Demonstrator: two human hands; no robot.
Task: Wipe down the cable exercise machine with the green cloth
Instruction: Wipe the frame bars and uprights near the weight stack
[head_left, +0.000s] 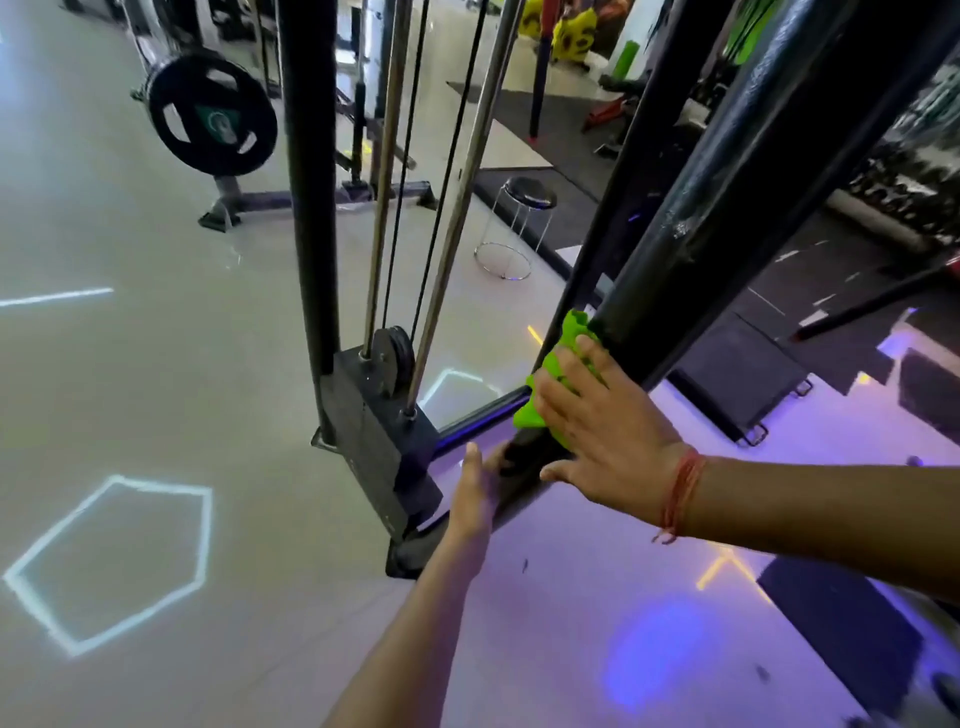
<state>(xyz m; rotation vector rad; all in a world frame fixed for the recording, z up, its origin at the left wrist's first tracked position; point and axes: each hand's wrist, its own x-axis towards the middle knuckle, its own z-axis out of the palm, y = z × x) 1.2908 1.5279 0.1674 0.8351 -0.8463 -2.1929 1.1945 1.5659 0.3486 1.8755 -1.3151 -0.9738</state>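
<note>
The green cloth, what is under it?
The green cloth lies against the black post of the machine, pressed there by the right hand. The stretch of post beneath it is covered, so dirt or marks there cannot be seen.

Cloth (563, 364) bright green, post (737, 208) black. Floor (156, 364) pale grey with white hexagon outlines, purple glow. Wrist thread (680, 488) red.

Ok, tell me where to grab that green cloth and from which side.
Grip the green cloth at its loose edge left of the black post, coming from the left. The right hand presses its middle flat against the post, so only that bunched edge sticks out.
</note>
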